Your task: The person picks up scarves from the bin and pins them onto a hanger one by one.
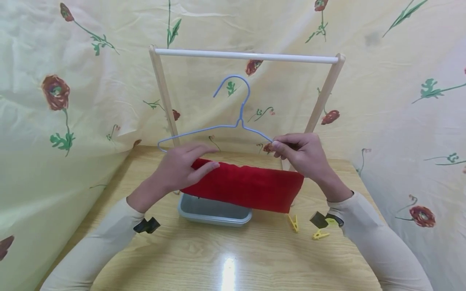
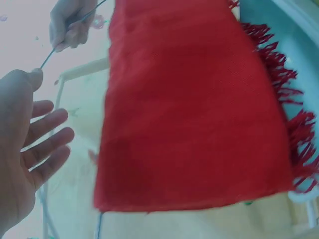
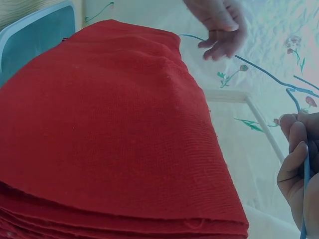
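Observation:
A blue wire hanger is held up with its hook at the top. My right hand pinches its right shoulder; the right wrist view also shows that hand gripping the wire. A folded red scarf hangs from the hanger, its bottom bar hidden by the cloth. Dark red fringe shows along one edge in the left wrist view. My left hand is at the scarf's upper left, fingers spread and apart from the wire; in the left wrist view its fingers hold nothing.
A grey-blue basin stands on the wooden table below the scarf. Two yellow clothespins lie to the right. Behind the hanger rises a rack with a white rod and wooden posts. Flowered fabric surrounds the table.

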